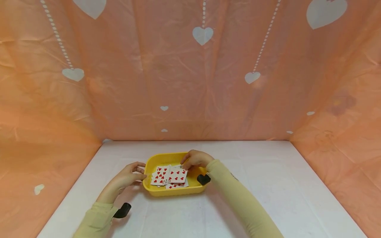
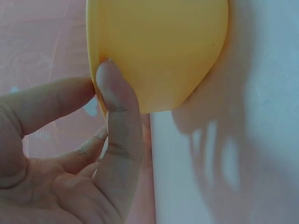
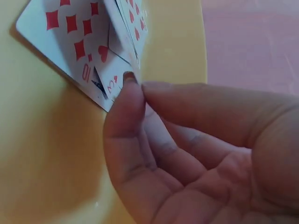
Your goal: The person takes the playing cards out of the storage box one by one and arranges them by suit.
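A yellow plastic basin point(image 1: 171, 192) with rounded corners sits on the table and holds a loose pile of playing cards point(image 1: 160, 177). My left hand point(image 1: 127, 177) grips the basin's left end, the rim point(image 2: 95, 70) pinched between thumb and finger. Over the basin's right side, my right hand point(image 1: 198, 158) pinches a red-heart playing card point(image 1: 176, 175) at its corner. That card stands nearly edge-on in the right wrist view, tilted up from the pile. Under it show a ten of diamonds point(image 3: 70, 42) and a three of hearts point(image 3: 111, 77).
White cloth point(image 1: 253, 185) covers the table around the basin. Orange sheeting point(image 1: 178, 82) with white hearts closes off the back and both sides. Black wrist straps or mounts point(image 1: 122, 210) show at the sleeves, the right one overlapping the basin's right end.
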Demonstrator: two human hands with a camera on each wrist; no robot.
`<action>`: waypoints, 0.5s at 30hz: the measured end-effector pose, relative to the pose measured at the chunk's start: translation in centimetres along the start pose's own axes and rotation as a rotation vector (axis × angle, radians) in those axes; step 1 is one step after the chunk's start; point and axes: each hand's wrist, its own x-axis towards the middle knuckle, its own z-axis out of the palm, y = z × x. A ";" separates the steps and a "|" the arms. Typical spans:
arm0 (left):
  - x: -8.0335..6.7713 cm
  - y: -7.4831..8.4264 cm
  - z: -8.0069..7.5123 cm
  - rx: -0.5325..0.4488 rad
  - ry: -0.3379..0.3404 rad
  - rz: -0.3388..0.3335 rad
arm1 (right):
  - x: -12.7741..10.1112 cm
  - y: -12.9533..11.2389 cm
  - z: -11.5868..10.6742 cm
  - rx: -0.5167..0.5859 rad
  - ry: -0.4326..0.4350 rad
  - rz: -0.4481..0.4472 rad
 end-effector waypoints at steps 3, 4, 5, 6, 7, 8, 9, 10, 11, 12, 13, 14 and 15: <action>0.0 0.1 -0.1 -0.002 0.000 -0.004 | -0.7 -0.2 -0.5 -0.049 0.022 -0.024; 0.0 0.1 -0.1 -0.008 0.002 -0.006 | -0.9 -0.2 -0.7 -0.067 0.028 -0.036; 0.0 0.0 0.0 -0.015 0.004 -0.009 | -1.2 -0.4 -1.0 -0.081 0.035 -0.047; 0.1 0.0 0.0 -0.017 0.003 -0.008 | -1.5 -0.4 -1.3 -0.092 0.042 -0.058; 0.1 0.0 0.0 -0.019 0.001 -0.006 | -1.8 -0.5 -1.6 -0.102 0.046 -0.067; 0.1 0.0 0.0 -0.020 0.001 -0.006 | -2.1 -0.6 -1.9 -0.106 0.049 -0.076; 0.1 0.0 0.0 -0.023 0.002 -0.007 | -2.4 -0.6 -2.2 -0.114 0.054 -0.089; 0.2 -0.1 0.0 -0.022 0.003 -0.009 | -2.7 -0.6 -2.6 -0.112 0.059 -0.096; 0.2 -0.1 0.1 -0.022 0.007 -0.015 | -2.9 -0.6 -2.9 -0.105 0.064 -0.100; 0.2 -0.1 0.1 -0.022 0.011 -0.019 | -3.1 -0.5 -3.3 -0.095 0.065 -0.103; 0.3 -0.2 0.1 -0.020 0.013 -0.023 | -3.3 -0.4 -3.7 -0.083 0.063 -0.108; 0.3 -0.2 0.1 -0.019 0.015 -0.026 | -3.5 -0.2 -4.1 -0.065 0.062 -0.112; 0.4 -0.2 0.1 -0.022 0.017 -0.032 | -3.7 -0.1 -4.5 -0.048 0.058 -0.115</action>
